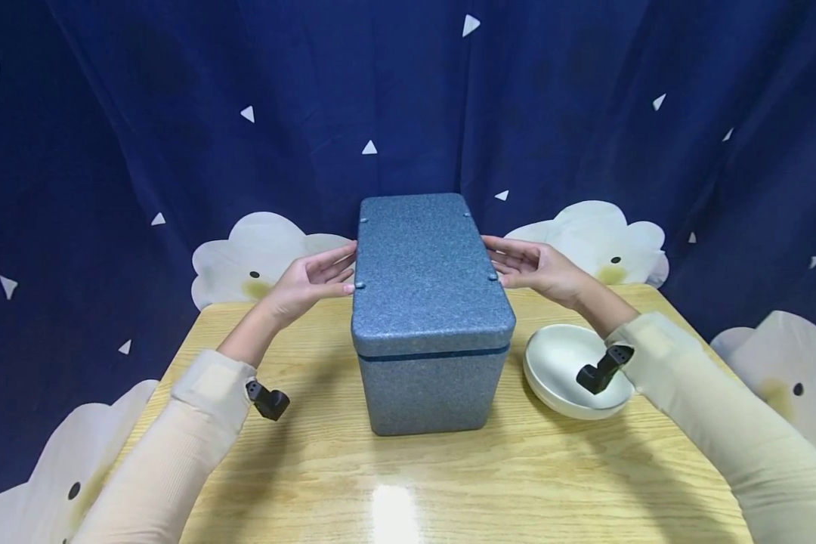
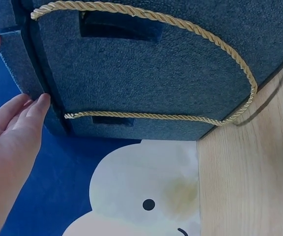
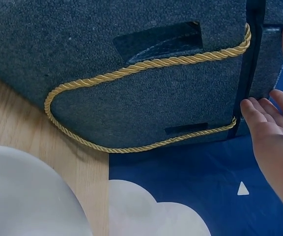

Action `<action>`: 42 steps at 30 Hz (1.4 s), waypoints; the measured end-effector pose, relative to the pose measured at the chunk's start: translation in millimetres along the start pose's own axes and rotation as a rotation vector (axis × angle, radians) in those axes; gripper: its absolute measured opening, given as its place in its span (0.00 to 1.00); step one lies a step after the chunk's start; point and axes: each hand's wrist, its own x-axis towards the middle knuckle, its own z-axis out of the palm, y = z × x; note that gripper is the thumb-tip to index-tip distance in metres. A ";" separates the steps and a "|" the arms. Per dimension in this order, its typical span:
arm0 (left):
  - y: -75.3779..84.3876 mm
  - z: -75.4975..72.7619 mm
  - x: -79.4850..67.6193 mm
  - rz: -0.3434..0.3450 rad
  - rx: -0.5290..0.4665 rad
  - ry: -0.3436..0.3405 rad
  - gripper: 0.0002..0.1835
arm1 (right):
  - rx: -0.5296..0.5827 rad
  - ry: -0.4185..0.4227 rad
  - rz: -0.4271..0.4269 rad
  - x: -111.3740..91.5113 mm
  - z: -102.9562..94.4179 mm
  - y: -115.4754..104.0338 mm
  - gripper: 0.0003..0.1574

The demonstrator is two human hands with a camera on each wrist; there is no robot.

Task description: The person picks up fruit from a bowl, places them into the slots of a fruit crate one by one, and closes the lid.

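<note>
A dark blue-grey foam box [image 1: 428, 393] stands upright on the table, its matching lid [image 1: 428, 272] on top with a thin dark seam below. At the lid's left side is my left hand [image 1: 313, 279], fingers extended, fingertips touching near the lid's lower edge in the left wrist view. My right hand [image 1: 537, 268] mirrors it on the right side, its fingertips against the lid edge. Gold twisted rope handles hang on both sides: the left rope [image 2: 205, 34] and the right rope [image 3: 151, 64]. The box's far side is hidden.
A white bowl [image 1: 564, 370] sits on the wooden table [image 1: 299, 468] right of the box, below my right forearm. Behind the table hangs a dark blue curtain [image 1: 299, 91] with white triangles and cloud shapes.
</note>
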 end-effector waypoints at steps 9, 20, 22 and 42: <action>-1.2 0.6 1.9 0.003 0.003 0.003 0.38 | 0.002 0.000 -0.003 0.5 -1.0 0.7 0.50; 0.9 -1.3 1.7 0.017 0.016 -0.010 0.39 | -0.002 0.021 0.012 1.9 1.9 -2.0 0.49; 1.3 -1.6 1.2 0.014 0.019 -0.014 0.39 | -0.006 0.019 0.017 1.5 2.4 -2.2 0.49; 29.4 -2.4 3.0 -0.007 0.272 0.029 0.35 | -0.298 0.107 -0.007 2.5 3.3 -40.7 0.42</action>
